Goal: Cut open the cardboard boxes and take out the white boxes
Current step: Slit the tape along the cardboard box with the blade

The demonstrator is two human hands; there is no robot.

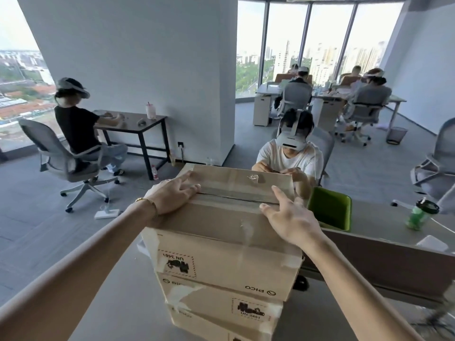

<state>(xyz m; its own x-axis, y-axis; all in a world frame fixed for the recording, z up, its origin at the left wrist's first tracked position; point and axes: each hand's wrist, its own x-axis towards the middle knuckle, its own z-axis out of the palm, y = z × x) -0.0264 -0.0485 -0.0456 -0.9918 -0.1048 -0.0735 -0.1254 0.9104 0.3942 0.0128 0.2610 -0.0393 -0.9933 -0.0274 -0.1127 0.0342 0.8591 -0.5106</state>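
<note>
Both of my hands lie on the top of the uppermost cardboard box (221, 217) in a stack that stands on the near end of a grey table (118, 291). My left hand (172, 195) rests flat on the left end of the lid, fingers straight and slightly spread, their tips at the taped seam (236, 195) that runs left to right across the top; a thin gold bracelet (147, 201) circles that wrist. My right hand (290, 217) lies on the right end of the same lid, fingers straight and apart, the index finger reaching toward the far right corner; it grips nothing. That seam shows as a dark line between the two flaps, and whether it is cut through I cannot tell. Beneath the top box sits a second cardboard box (221, 303), and under it a third cardboard box (216, 328), each with torn tape on its near face. To the right of the stack, just beyond my right hand, stands a green bin (330, 207), and farther right a green bottle (418, 215). Past the far edge of the top box a seated person in a white shirt (290, 153) wears a headset.
</note>
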